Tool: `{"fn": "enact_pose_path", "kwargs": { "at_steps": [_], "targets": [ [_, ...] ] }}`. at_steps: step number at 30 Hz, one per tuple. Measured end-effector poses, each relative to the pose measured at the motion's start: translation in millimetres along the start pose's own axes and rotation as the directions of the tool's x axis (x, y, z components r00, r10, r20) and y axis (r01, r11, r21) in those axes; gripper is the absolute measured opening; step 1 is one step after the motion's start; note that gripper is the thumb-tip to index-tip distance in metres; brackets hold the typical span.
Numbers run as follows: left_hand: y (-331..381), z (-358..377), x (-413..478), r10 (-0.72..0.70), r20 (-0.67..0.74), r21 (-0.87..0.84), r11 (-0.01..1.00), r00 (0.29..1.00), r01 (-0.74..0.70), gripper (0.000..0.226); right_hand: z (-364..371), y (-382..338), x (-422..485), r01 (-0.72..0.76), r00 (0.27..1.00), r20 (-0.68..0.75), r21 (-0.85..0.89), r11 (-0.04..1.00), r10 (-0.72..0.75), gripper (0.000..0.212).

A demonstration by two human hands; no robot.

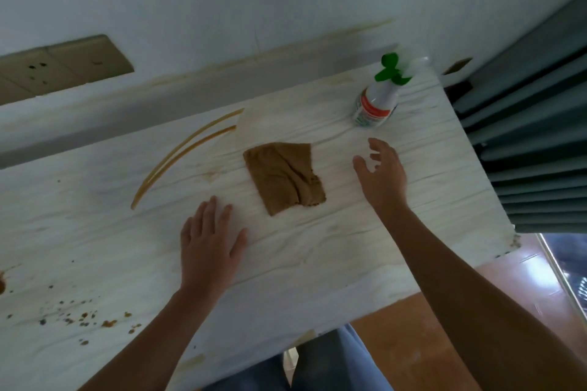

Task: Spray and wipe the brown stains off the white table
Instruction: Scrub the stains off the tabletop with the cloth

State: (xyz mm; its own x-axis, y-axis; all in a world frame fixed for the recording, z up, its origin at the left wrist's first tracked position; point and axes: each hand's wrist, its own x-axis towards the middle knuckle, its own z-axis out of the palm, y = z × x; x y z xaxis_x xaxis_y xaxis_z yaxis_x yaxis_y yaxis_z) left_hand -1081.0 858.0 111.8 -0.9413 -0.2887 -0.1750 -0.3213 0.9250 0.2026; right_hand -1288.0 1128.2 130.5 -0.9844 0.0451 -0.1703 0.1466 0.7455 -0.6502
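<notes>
Two curved brown streaks [184, 152] arc across the white desk [317, 257] left of centre, and brown specks [85, 320] scatter near its front-left edge, none wiped yet. A crumpled brown cloth [282, 178] lies mid-desk, and the spray bottle [376, 101] stands upright at the far right corner. The left hand [206, 241] lies flat and empty beside the cloth, probably as a brace, while the right hand [381, 174], fingers spread and holding nothing, hovers between cloth and bottle, seemingly to take the bottle first.

Spray bottle [377, 100] is coming out smeary up top; brown blob [2, 285] is getting chopped by the left edge.
</notes>
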Motion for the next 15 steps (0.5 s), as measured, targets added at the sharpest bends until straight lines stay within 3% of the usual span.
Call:
{"fn": "enact_pose_path", "kwargs": {
  "at_steps": [4,8,15],
  "targets": [
    [30,5,14,0.105,0.061,0.014,0.994,0.993,-0.106,0.066,-7,8,27,-0.132,0.983,-0.111,0.103,0.986,0.143,0.071],
    [36,16,15,0.103,0.077,0.073,0.991,0.992,-0.109,0.068,-2,3,61,-0.114,0.984,-0.125,0.129,0.985,0.130,0.089],
    [21,28,12,0.164,0.059,0.112,0.979,0.985,-0.170,0.071,12,-18,91,-0.052,0.978,-0.177,0.322,0.945,0.114,0.086]
  ]
}}
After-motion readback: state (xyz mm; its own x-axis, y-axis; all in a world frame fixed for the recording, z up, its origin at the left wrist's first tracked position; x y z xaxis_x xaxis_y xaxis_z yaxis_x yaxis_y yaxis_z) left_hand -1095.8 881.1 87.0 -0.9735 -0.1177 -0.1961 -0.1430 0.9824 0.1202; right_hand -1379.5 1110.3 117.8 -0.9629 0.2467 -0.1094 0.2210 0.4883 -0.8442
